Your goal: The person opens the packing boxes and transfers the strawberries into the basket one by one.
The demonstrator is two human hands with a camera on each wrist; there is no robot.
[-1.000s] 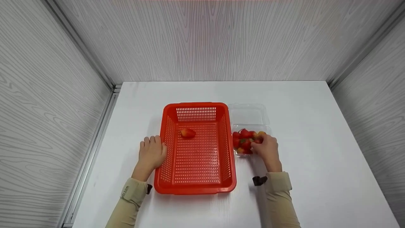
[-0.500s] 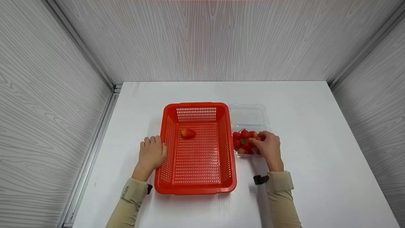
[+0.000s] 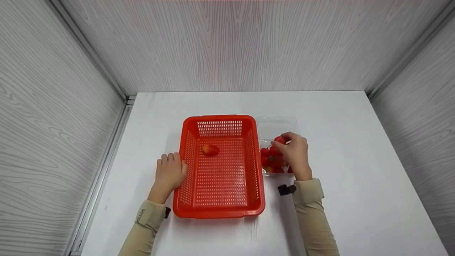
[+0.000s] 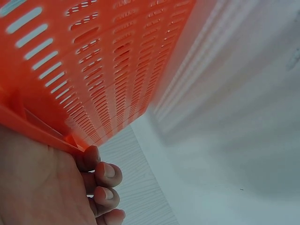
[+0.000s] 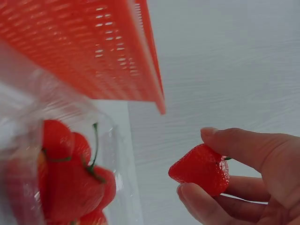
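My right hand (image 3: 298,153) pinches a red strawberry (image 5: 200,169) between thumb and fingers, raised above the clear plastic box (image 3: 263,143). Inside that box lie several more red strawberries (image 5: 75,187), some with green stems; in the head view the hand hides part of them. My left hand (image 3: 170,172) holds the left rim of a red perforated basket (image 3: 219,212). In the left wrist view its fingers (image 4: 107,173) curl loosely outside the basket wall, while the thumb lies over the rim in the head view. One red-yellow strawberry (image 3: 210,149) lies on the basket floor.
The clear lid (image 3: 277,124) of the box lies folded back behind it, against the basket's right side. Everything stands on a white table (image 3: 341,142). Grey wood-grain panels (image 3: 227,46) rise at the back and both sides.
My right hand has lifted a strawberry out of the box and moved up and slightly left with it. The left hand and the basket have stayed in place.
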